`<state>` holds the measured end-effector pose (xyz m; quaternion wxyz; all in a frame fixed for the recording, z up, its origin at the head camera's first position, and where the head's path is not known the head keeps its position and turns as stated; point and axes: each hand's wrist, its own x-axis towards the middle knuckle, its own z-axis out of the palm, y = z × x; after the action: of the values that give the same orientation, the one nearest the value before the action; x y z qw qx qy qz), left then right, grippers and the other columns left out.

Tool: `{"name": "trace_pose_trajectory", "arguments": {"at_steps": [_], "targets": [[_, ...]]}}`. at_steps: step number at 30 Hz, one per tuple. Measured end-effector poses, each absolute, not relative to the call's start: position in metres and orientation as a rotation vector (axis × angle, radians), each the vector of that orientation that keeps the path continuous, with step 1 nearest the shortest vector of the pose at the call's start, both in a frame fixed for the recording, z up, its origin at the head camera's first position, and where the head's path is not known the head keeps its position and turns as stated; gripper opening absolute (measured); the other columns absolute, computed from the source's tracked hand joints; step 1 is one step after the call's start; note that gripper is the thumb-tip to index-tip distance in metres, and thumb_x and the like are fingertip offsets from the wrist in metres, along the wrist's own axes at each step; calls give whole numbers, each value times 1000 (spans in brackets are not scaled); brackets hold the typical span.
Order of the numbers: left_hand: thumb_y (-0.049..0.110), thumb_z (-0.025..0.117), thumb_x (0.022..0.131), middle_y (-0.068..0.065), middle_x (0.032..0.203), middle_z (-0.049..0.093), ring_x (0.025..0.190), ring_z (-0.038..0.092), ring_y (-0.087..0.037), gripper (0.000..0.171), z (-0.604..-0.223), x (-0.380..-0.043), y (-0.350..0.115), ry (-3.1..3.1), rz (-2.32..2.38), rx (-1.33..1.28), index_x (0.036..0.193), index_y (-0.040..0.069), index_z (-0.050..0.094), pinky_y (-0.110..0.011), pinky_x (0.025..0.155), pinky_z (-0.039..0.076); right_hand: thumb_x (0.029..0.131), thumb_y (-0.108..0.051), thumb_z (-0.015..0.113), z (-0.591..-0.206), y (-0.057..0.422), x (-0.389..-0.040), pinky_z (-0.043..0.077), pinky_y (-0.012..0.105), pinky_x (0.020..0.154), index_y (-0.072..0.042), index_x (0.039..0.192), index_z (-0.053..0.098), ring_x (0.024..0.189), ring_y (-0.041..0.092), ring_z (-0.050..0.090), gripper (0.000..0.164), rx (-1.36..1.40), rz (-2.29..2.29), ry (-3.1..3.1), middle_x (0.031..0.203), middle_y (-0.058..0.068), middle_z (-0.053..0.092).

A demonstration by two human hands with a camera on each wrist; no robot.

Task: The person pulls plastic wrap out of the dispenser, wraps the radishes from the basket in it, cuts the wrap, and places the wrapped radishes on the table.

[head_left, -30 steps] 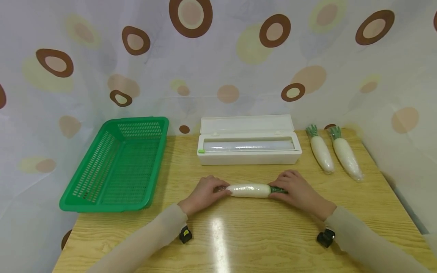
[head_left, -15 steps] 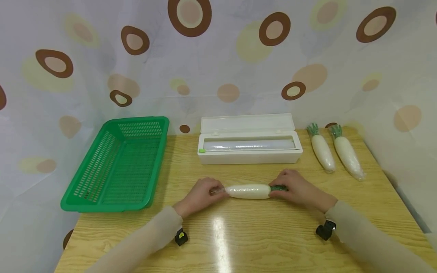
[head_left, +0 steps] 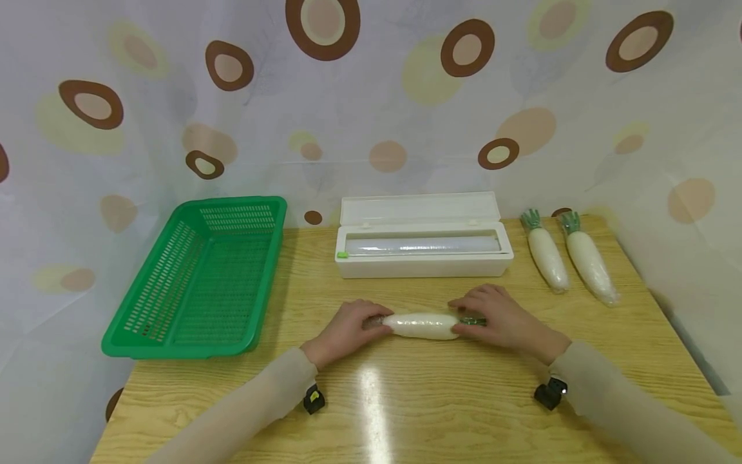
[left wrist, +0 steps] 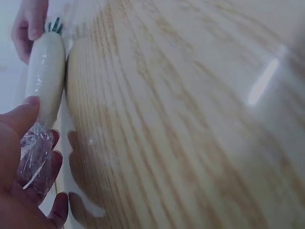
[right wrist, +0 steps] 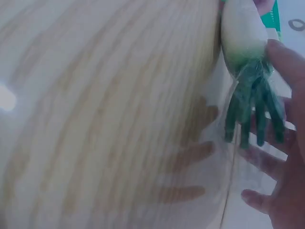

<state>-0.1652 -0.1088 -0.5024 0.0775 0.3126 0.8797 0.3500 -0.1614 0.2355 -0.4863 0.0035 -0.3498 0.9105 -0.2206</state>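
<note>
A white radish (head_left: 423, 326) with green leaf stubs lies crosswise on the table, its clear film shining. My left hand (head_left: 351, 330) pinches the tail end, where bunched film (left wrist: 35, 157) shows between thumb and fingers in the left wrist view. At the leafy end, my right hand (head_left: 498, 321) rests its thumb on the radish's shoulder. Its other fingers are spread loosely behind the green stubs (right wrist: 255, 102) in the right wrist view, and the forefinger stands apart from the radish in the head view. Two more film-wrapped radishes (head_left: 548, 259) (head_left: 591, 265) lie at the back right.
A white film dispenser (head_left: 424, 267) with its lid raised stands behind the radish, a roll of cling film (head_left: 423, 245) inside. To the left sits a green plastic basket (head_left: 263, 290). A patterned curtain (head_left: 359, 122) hangs behind the wooden table (head_left: 452, 406).
My right hand has loosened at the leafy end, its forefinger lifting away and its thumb shifting slightly left. My left hand moved a little left, then back, keeping the film-wrapped tail.
</note>
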Motion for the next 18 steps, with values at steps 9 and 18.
{"name": "trace_pose_trajectory", "arguments": {"at_steps": [9, 18], "targets": [[36, 74, 98, 4, 113, 78, 96, 67, -10, 27, -504, -165, -113, 2655, 1081, 831, 117, 17, 80, -32, 87, 52, 97, -30, 76, -493, 234, -159, 41, 63, 102, -13, 120, 77, 110, 29, 64, 28, -1043, -773, 2855, 111, -4, 75], [43, 69, 101, 2, 121, 74, 111, 66, -16, 37, -507, -161, -126, 2612, 1161, 699, 123, 15, 76, -39, 99, 52, 95, -35, 77, -493, 231, -159, 38, 64, 104, -13, 117, 77, 111, 29, 62, 31, -1006, -735, 2866, 108, -4, 74]]}}
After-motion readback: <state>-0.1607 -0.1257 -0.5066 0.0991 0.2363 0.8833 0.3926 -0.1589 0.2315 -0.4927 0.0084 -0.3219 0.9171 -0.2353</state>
